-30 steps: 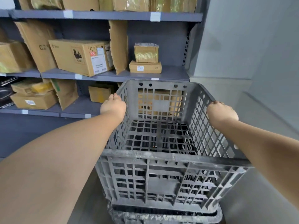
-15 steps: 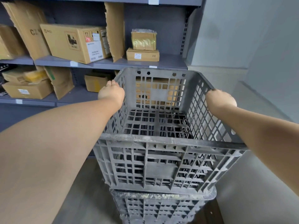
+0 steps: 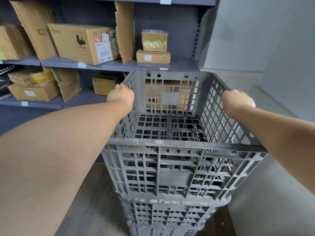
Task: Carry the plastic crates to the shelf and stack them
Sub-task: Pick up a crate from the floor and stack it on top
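Observation:
A dark grey lattice plastic crate [image 3: 172, 169] fills the middle of the head view, empty inside. My left hand [image 3: 120, 96] grips its left rim and my right hand [image 3: 236, 100] grips its right rim. Its base rests on or just above the rim of a second grey crate [image 3: 168, 217] standing on the floor below; whether they touch I cannot tell. The grey metal shelf [image 3: 184, 65] stands just behind both crates.
Cardboard boxes fill the shelf: a large labelled box [image 3: 85, 43], two small stacked boxes [image 3: 154, 48], and more boxes [image 3: 34, 91] on the lower level. A pale wall [image 3: 272, 48] closes the right side. Grey floor [image 3: 92, 206] lies to the left of the crates.
The held crate has come down toward the lower crate, and more of that lower crate shows now. Both hands keep their grip on the rims.

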